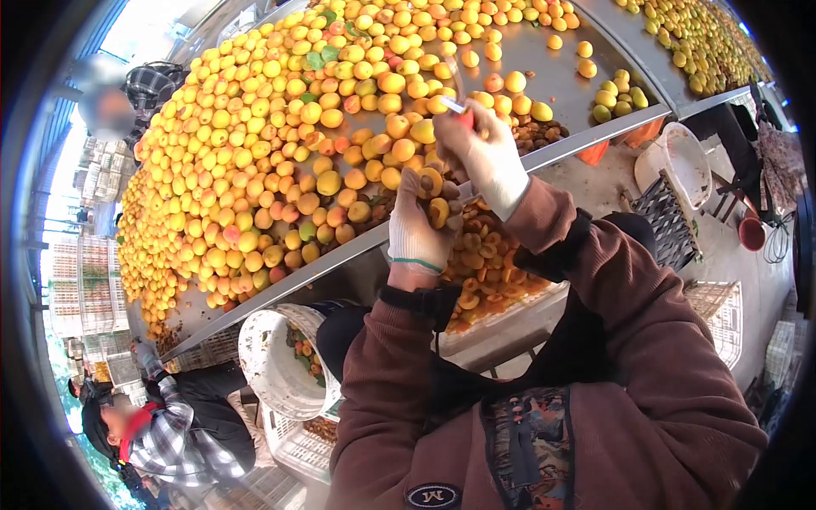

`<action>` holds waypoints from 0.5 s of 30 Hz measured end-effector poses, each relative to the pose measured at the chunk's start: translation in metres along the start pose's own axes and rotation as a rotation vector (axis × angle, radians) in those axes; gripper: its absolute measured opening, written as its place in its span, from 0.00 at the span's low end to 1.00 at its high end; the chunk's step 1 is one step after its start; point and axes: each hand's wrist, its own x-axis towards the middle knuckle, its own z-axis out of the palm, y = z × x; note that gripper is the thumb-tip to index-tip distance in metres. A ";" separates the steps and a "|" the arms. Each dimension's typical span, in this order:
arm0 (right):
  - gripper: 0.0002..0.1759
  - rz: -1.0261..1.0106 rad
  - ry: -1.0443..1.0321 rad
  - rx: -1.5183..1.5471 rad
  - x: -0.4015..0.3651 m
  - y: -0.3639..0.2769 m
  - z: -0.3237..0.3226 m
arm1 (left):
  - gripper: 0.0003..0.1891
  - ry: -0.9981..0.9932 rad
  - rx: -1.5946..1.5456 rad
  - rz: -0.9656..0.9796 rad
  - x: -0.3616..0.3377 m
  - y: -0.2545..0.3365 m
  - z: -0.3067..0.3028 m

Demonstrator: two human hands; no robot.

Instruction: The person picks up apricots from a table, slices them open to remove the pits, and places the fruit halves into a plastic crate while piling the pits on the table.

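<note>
My left hand (421, 228), in a white glove with a green cuff edge, is closed around a cut apricot (439, 212) just over the table's metal rim. The orange inside of the fruit faces up between the fingers. Close above it, my right hand (489, 157), also gloved in white, grips a small knife (466, 117) with a red handle. Its metal blade points up and left, away from the fruit. Below both hands, halved apricots (484, 272) fill a pale crate. Whole apricots (280, 170) cover the steel table in front of me.
The table's raised metal edge (289, 293) runs diagonally before me. Dark pits (540, 134) lie beside my right hand. A white bucket (276, 361) stands at left, another bucket (680, 161) at right. A co-worker in a checked shirt (183, 433) sits at lower left.
</note>
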 end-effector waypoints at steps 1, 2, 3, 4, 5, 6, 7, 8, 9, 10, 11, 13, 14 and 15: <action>0.12 0.047 0.036 0.112 0.004 -0.006 -0.002 | 0.22 -0.003 0.088 -0.038 -0.003 0.000 0.007; 0.12 0.045 0.018 0.172 0.006 -0.009 -0.004 | 0.24 0.083 0.162 -0.011 -0.006 -0.004 0.018; 0.12 0.043 0.001 0.232 0.008 -0.010 -0.005 | 0.24 0.080 0.154 -0.019 -0.005 -0.009 0.019; 0.12 0.038 0.013 0.243 0.010 -0.008 -0.006 | 0.25 0.067 0.213 -0.014 -0.005 -0.013 0.019; 0.13 0.032 0.021 0.255 0.012 -0.006 -0.003 | 0.25 0.056 0.270 -0.006 -0.004 -0.016 0.020; 0.14 -0.014 0.083 0.199 0.011 -0.008 0.004 | 0.26 0.050 0.324 0.004 -0.005 -0.018 0.020; 0.14 -0.013 0.078 0.192 0.009 -0.007 0.007 | 0.26 0.050 0.315 0.006 -0.004 -0.021 0.023; 0.14 -0.062 0.102 0.231 0.007 -0.007 0.010 | 0.26 0.096 0.308 -0.005 -0.003 -0.023 0.025; 0.14 -0.112 0.125 0.270 0.007 -0.007 0.012 | 0.26 0.142 0.300 -0.016 -0.002 -0.024 0.027; 0.13 -0.107 0.099 0.276 0.007 -0.005 0.009 | 0.25 0.104 0.345 -0.023 -0.007 -0.022 0.029; 0.13 -0.105 0.089 0.268 0.007 -0.005 0.010 | 0.25 0.107 0.335 -0.017 -0.006 -0.024 0.031; 0.12 -0.124 0.121 0.232 0.005 -0.004 0.012 | 0.26 0.168 0.257 -0.004 -0.003 -0.028 0.035; 0.12 -0.126 0.108 0.313 0.010 0.003 0.010 | 0.25 0.166 0.248 -0.017 -0.003 -0.027 0.035; 0.12 -0.123 0.102 0.311 0.014 0.003 0.007 | 0.25 0.169 0.244 -0.013 -0.003 -0.025 0.036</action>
